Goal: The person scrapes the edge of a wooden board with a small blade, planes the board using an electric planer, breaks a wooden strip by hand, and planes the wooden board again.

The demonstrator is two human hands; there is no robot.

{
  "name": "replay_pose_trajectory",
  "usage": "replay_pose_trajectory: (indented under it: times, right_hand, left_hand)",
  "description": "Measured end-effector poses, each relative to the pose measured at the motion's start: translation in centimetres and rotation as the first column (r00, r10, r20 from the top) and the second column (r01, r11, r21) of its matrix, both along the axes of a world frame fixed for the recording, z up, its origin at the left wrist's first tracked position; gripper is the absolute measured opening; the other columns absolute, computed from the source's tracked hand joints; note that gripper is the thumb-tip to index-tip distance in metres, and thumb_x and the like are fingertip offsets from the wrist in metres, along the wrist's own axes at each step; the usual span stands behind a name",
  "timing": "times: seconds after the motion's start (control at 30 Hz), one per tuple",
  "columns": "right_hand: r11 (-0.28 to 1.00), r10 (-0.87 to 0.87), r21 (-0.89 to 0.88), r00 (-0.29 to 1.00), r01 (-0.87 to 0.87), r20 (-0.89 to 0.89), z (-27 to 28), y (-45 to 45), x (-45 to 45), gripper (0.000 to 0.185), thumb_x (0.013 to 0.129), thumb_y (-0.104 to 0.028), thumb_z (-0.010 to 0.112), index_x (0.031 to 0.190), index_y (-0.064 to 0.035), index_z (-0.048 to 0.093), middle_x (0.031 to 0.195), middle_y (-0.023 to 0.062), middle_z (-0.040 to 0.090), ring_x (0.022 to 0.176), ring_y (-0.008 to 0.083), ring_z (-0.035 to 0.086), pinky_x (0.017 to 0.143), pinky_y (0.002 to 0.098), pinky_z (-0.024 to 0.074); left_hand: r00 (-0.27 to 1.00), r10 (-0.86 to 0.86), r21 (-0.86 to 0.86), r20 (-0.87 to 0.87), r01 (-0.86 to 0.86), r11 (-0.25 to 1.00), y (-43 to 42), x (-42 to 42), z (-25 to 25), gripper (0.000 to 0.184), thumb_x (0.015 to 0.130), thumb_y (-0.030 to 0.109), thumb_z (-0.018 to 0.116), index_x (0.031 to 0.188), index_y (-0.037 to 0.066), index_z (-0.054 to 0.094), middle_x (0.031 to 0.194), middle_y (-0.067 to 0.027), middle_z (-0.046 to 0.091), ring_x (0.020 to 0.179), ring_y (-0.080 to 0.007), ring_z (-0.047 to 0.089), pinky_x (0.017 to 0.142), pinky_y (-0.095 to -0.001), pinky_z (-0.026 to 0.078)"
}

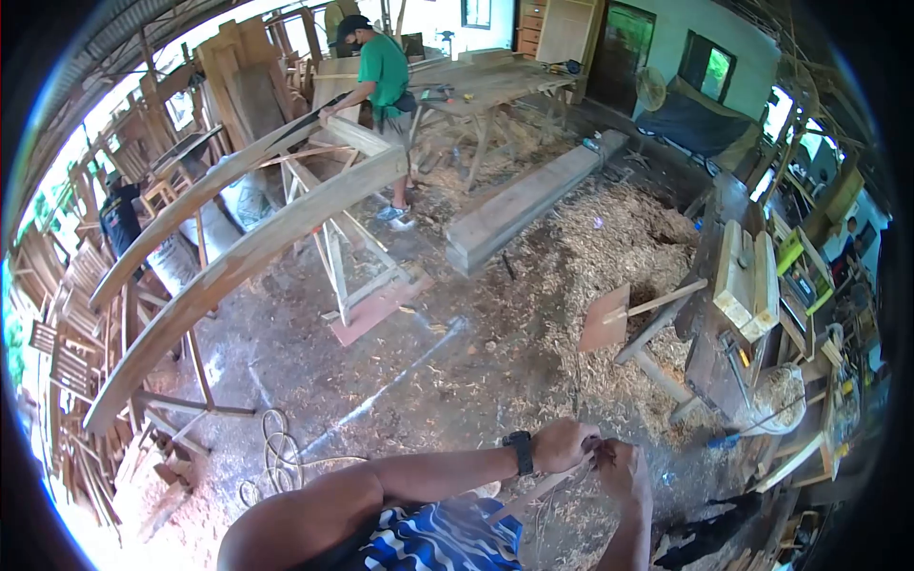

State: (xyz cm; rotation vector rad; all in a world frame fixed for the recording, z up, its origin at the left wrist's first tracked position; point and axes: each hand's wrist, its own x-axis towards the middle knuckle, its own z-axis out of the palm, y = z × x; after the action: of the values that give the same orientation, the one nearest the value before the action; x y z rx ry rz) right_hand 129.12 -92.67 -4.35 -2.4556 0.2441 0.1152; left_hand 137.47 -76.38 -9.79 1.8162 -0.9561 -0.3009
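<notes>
My left hand (562, 445), with a black watch on its wrist, is closed in front of my body. A thin, pale strip that looks like wood (539, 496) runs from under its fingers toward my shirt. My right hand (624, 471) is closed too, its fingertips meeting those of the left. Whatever is pinched between the two hands is small and dark, and I cannot make it out. Below them lies the shaving-strewn floor.
Long curved timbers (257, 224) rest on trestles at left, where a person in a green shirt (383, 71) stands. A thick beam (533, 205) lies mid-floor. Wood shavings (619, 247) are heaped at right beside a bench with timber blocks (747, 281). A cord (276, 457) coils at lower left.
</notes>
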Motion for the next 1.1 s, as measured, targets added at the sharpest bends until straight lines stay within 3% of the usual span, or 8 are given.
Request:
replay_pose_trajectory:
  times: [0.13,0.23,0.3,0.4,0.5,0.6,0.73,1.1]
  right_hand:
    - [0.996,0.086,0.004,0.995,-0.086,0.054,-0.5,-1.3,2.5,0.02,0.093,-0.014,0.058,0.086,-0.0027,0.072,0.075,0.0202,0.07,0.073,0.037,0.072,0.065,0.0454,0.0549]
    - [0.996,0.081,-0.038,0.99,-0.077,0.113,-1.1,-1.7,3.4,0.025,0.096,-0.013,0.055,0.082,0.0004,0.07,0.069,0.0151,0.071,0.066,0.0276,0.073,0.063,0.0394,0.0547]
    - [0.97,0.195,-0.189,0.956,-0.155,0.22,-1.0,-2.1,3.9,0.024,0.095,-0.014,0.055,0.082,-0.001,0.07,0.068,0.0161,0.07,0.064,0.0305,0.072,0.062,0.0404,0.0543]
    - [0.984,0.16,-0.112,0.955,-0.136,0.249,-0.6,-2.2,4.7,0.017,0.091,-0.014,0.06,0.082,-0.0031,0.071,0.072,0.0208,0.069,0.067,0.0367,0.07,0.063,0.0466,0.0544]
    - [0.946,0.308,0.003,0.906,-0.323,0.289,-16.7,-7.0,7.2,0.014,0.088,-0.011,0.062,0.082,-0.0026,0.072,0.074,0.0212,0.07,0.065,0.0366,0.07,0.061,0.045,0.0544]
    - [0.969,0.243,-0.014,0.934,-0.249,0.261,-5.1,-2.0,5.6,0.01,0.088,-0.008,0.063,0.088,-0.0007,0.07,0.074,0.0181,0.07,0.064,0.0327,0.07,0.057,0.0401,0.0524]
    - [0.981,0.118,0.125,0.962,-0.152,0.245,-2.8,-2.1,7.3,0.021,0.087,-0.007,0.066,0.103,0.0063,0.065,0.084,0.0179,0.074,0.07,0.0254,0.072,0.064,0.0339,0.0571]
    - [0.881,0.055,0.448,0.974,-0.15,0.218,-4.0,3.3,14.6,0.01,0.094,-0.005,0.066,0.092,0.0047,0.068,0.075,0.0119,0.073,0.066,0.014,0.069,0.061,0.0294,0.0536]
  left_hand:
    - [0.986,0.141,-0.028,0.086,-0.14,0.99,-1.2,0.8,-1.3,0.013,0.092,0.014,0.064,0.096,0.003,0.069,0.079,-0.0232,0.067,0.077,-0.0429,0.066,0.066,-0.0507,0.051]
    - [0.982,0.173,-0.085,0.079,-0.166,0.982,-1.8,1.8,-0.7,0.013,0.088,0.015,0.063,0.092,0.005,0.07,0.076,-0.0228,0.067,0.074,-0.0432,0.066,0.067,-0.0527,0.053]
    - [0.979,0.183,-0.037,0.089,-0.18,0.983,-2.1,2.4,-0.2,0.012,0.087,0.015,0.064,0.09,0.005,0.07,0.075,-0.0224,0.067,0.073,-0.0431,0.066,0.066,-0.0523,0.053]
    - [0.968,0.229,0.0,0.1,-0.23,0.973,-2.7,2.7,0.0,0.012,0.085,0.015,0.064,0.086,0.005,0.071,0.073,-0.0219,0.066,0.072,-0.0426,0.066,0.065,-0.0514,0.053]
    - [0.955,0.266,0.048,0.129,-0.274,0.961,-3.4,3.9,-0.6,0.011,0.085,0.014,0.065,0.084,0.005,0.071,0.075,-0.0213,0.066,0.073,-0.0413,0.066,0.066,-0.0506,0.052]
    - [0.968,0.22,0.103,0.121,-0.233,0.967,-2.4,5.8,-1.0,0.011,0.087,0.013,0.065,0.085,0.004,0.071,0.078,-0.0203,0.068,0.074,-0.0401,0.067,0.067,-0.0504,0.052]
    - [0.965,0.247,-0.113,0.092,-0.236,0.965,-1.0,6.6,-1.2,0.013,0.086,0.015,0.066,0.083,0.003,0.07,0.075,-0.0208,0.066,0.071,-0.0404,0.066,0.065,-0.0509,0.052]
    - [0.889,0.435,0.061,0.144,-0.447,0.892,4.8,9.2,0.4,0.014,0.079,0.015,0.066,0.076,0.002,0.065,0.072,-0.0249,0.065,0.073,-0.0443,0.066,0.068,-0.0545,0.053]
